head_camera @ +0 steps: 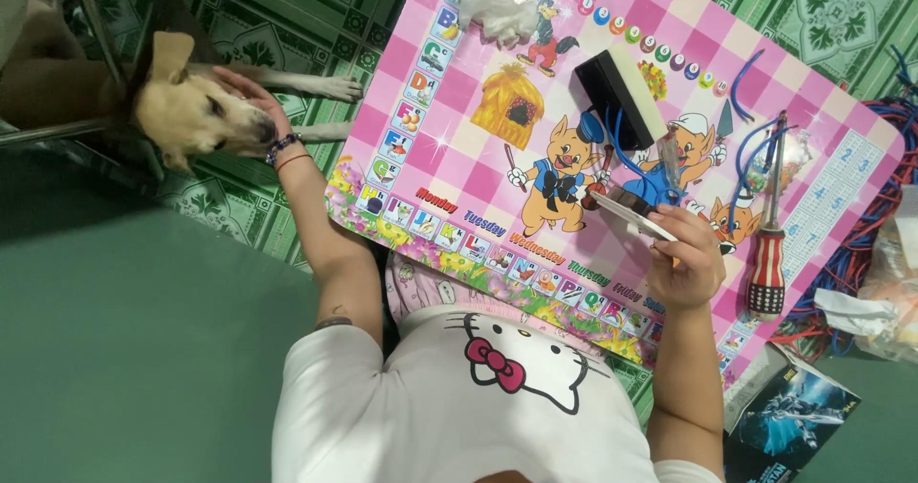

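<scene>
White flat plastic piece (633, 213) sits pinched in my right hand (687, 258) while my left hand (251, 96) lies open on the tan dog's (196, 115) head

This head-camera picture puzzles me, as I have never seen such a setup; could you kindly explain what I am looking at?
There is no machine here: a person wears a camera on the head, so you look down over their white shirt at their own two bare hands. The left hand reaches off to the side and rests on the head of a tan dog lying on the green floor. The right hand holds a thin flat white piece over a low pink checked table printed with cartoon pigs. On the table lie a black block with a white face, blue wires, a red-and-black-handled screwdriver and a white wad. A bundle of red and blue wires lies beside the table.
</scene>
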